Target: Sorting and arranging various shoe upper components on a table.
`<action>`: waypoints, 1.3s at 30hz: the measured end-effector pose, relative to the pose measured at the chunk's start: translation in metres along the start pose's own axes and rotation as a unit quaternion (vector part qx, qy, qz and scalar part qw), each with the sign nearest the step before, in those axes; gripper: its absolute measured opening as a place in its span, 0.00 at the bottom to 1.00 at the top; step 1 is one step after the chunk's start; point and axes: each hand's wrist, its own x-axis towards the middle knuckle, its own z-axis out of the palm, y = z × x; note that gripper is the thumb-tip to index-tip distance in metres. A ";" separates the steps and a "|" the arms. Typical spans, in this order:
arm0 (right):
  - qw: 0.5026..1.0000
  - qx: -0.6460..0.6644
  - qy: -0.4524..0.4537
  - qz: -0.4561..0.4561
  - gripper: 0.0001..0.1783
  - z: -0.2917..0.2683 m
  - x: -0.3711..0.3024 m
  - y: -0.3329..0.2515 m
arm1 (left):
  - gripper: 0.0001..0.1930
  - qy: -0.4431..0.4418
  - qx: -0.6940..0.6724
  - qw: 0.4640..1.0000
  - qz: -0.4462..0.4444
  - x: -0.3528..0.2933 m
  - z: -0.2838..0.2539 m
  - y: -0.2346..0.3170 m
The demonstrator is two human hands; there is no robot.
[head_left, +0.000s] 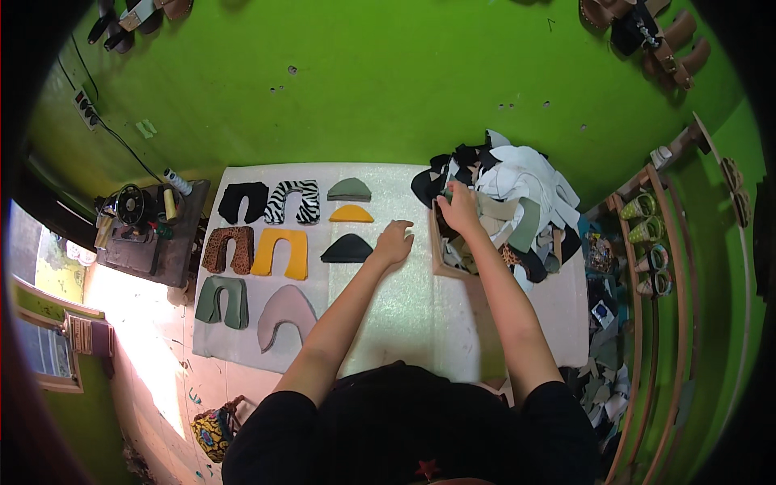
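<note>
My left hand (pixel 394 244) is over the white table with its fingers apart and nothing in it, just right of a black half-moon stack (pixel 347 249). My right hand (pixel 459 207) is at the left edge of a wooden box (pixel 451 269), its fingers curled; what they hold, if anything, is hidden. Cut pieces of material (pixel 517 182), white, black, beige and green, heap over the box. Green (pixel 349 190) and yellow half-moon pieces (pixel 352 213) lie farther back. U-shaped pieces sit at the left: black (pixel 242 202), zebra-striped (pixel 293 201), leopard-spotted (pixel 229 250), yellow (pixel 280 253), green (pixel 222 302) and pink (pixel 288 317).
A sewing machine (pixel 131 212) with thread cones (pixel 176 181) stands on a dark table at the left. Along the right wall, a wooden rack (pixel 663 323) holds sandals (pixel 644 230). Scraps (pixel 602 388) pile up beside the table. A patterned bag (pixel 212 435) rests on the floor.
</note>
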 end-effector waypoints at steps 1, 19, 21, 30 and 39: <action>0.999 -0.034 -0.024 -0.007 0.20 0.001 0.007 0.006 | 0.17 0.001 -0.001 1.000 0.000 0.010 0.005 0.000; 0.976 -0.095 -0.181 0.081 0.19 0.032 0.065 0.027 | 0.24 0.049 0.079 0.972 -0.218 0.133 0.034 -0.015; 0.981 -0.121 -0.130 0.074 0.14 0.037 0.069 0.039 | 0.27 0.048 0.092 0.970 -0.221 0.142 0.032 -0.008; 0.954 -0.229 -0.102 0.164 0.21 0.049 0.088 0.044 | 0.31 0.048 0.120 0.948 -0.292 0.157 0.035 0.000; 0.973 -0.147 -0.046 0.173 0.11 0.020 0.087 0.048 | 0.11 0.064 0.037 0.962 -0.264 0.153 0.033 -0.015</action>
